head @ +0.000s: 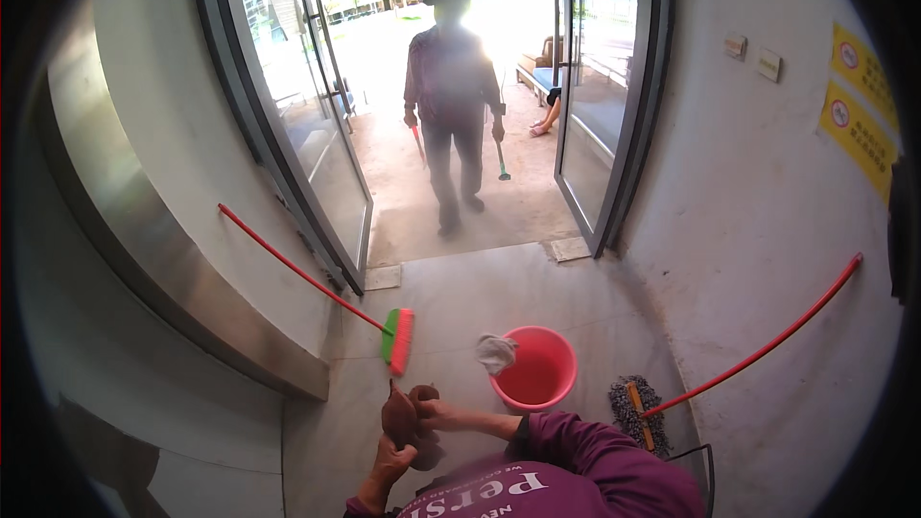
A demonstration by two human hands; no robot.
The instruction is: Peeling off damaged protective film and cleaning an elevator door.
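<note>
My left hand (393, 462) grips the lower part of a brown cloth (400, 417), seen near the bottom of the view. On the cloth's right side, my right hand (436, 415) has its fingers closed on another fold of it. Just beyond my right forearm stands a pink plastic bucket (560, 397), with a pale grey rag (496, 353) draped over its left rim. A broom (398, 342) with a green and pink head and a red handle lies beyond the cloth, its handle leaning towards the left wall.
A flat mop (634, 414) with a red handle leans on the right wall (748, 180). Ahead, a person (453, 101) in a hat stands outside the glass doors (316, 108), holding a long-handled tool in each hand. Another person's legs (551, 115) show beside a bench.
</note>
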